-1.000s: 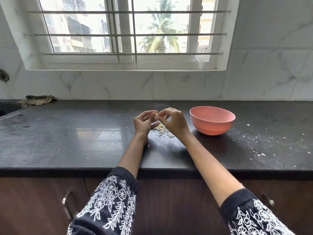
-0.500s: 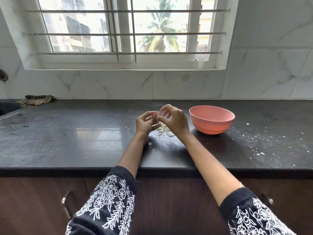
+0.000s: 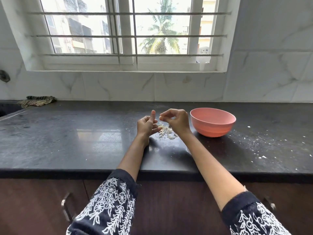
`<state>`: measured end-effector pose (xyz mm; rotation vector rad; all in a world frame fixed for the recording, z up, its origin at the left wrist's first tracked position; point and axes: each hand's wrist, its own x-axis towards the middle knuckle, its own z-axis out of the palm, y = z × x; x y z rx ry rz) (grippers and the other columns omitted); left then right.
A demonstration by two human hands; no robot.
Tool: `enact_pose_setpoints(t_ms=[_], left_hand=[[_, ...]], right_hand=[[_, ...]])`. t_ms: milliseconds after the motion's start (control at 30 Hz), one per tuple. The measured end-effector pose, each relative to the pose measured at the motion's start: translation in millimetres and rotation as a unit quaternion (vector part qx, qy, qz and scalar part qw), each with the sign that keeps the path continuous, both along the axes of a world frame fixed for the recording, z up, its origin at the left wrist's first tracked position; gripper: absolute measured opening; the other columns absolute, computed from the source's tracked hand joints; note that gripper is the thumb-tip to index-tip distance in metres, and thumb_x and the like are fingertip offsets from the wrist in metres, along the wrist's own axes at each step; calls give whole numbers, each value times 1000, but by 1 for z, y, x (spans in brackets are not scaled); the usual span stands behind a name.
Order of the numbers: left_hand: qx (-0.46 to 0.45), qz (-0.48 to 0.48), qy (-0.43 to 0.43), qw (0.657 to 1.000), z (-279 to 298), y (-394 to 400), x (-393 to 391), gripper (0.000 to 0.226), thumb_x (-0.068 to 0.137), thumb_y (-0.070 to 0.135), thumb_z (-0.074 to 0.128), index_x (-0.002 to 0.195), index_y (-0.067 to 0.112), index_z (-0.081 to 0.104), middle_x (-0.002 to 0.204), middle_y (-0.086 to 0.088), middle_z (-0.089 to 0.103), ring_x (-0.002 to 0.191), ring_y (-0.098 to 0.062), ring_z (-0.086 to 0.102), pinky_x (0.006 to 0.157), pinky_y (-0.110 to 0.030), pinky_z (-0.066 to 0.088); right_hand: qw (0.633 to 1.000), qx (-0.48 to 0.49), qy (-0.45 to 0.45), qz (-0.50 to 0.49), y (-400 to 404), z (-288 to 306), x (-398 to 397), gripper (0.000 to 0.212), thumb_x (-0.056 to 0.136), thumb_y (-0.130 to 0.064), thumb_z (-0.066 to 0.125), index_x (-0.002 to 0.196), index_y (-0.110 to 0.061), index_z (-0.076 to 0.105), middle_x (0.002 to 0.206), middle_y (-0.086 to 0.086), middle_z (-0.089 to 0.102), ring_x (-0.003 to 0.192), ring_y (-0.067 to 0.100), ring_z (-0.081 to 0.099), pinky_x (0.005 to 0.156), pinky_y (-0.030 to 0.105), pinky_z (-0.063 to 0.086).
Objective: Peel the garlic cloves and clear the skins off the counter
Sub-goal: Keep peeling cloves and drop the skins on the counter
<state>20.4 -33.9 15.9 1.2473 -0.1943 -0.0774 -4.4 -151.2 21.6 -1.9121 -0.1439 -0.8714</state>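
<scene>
Right hand (image 3: 177, 122) fingers pinch small pale garlic clove (image 3: 161, 118); left hand (image 3: 147, 127) loosely open, empty, above skins (image 3: 166, 132) on bench (image 3: 67, 141).

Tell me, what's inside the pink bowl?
Only the far inner wall of the pink bowl shows, and it looks bare. The near rim hides the bottom, so any garlic in there cannot be seen.

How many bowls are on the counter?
1. The pink bowl sits on the dark counter, just right of the right hand and the garlic skins. No other bowl shows.
</scene>
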Motion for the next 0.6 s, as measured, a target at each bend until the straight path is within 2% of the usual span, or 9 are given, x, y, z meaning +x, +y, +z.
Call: enact_pose_setpoints(t_ms=[100, 233, 367, 500, 600], left_hand=[[-6, -20, -16, 1000, -1, 1, 1, 16, 89, 22, 62, 79, 10, 58, 73, -3, 61, 45, -2, 57, 51, -19, 54], [-13, -35, -44, 998, -1, 2, 2, 4, 84, 12, 67, 82, 10, 64, 66, 0, 68, 52, -6, 60, 53, -18, 52], [-8, -45, -53, 998, -2, 3, 0, 6, 80, 7, 70, 86, 7, 67, 58, 3, 67, 51, -5, 62, 54, -16, 52], [-28, -47, -46, 997, -2, 4, 2, 9, 79, 2, 70, 87, 7, 67, 65, -1, 67, 53, -6, 63, 56, -16, 52], [-41, -41, -50, 997, -3, 3, 4, 13, 79, -2, 68, 86, 8, 66, 66, 2, 70, 57, -6, 64, 57, -16, 53]], right_hand=[[999, 22, -11, 28, 1, -1, 1, 7, 74, 0, 73, 79, -4, 74, 73, 8, 71, 56, -5, 61, 52, 8, 44], [999, 39, -4, 26, -2, -2, 7, 12, 78, 3, 68, 80, -7, 73, 66, -7, 66, 56, -3, 60, 48, 9, 42], [999, 38, 6, 12, -3, -3, 8, 13, 81, 2, 65, 80, -10, 71, 66, -11, 64, 56, -2, 58, 48, 13, 44], [997, 62, 24, 41, -1, 0, 4, 14, 82, 4, 63, 82, -8, 70, 69, -3, 65, 60, 6, 59, 43, 17, 44], [994, 82, 30, 61, 0, 0, 3, 25, 82, 12, 55, 87, -8, 69, 73, 5, 65, 60, 3, 59, 43, 18, 46]])
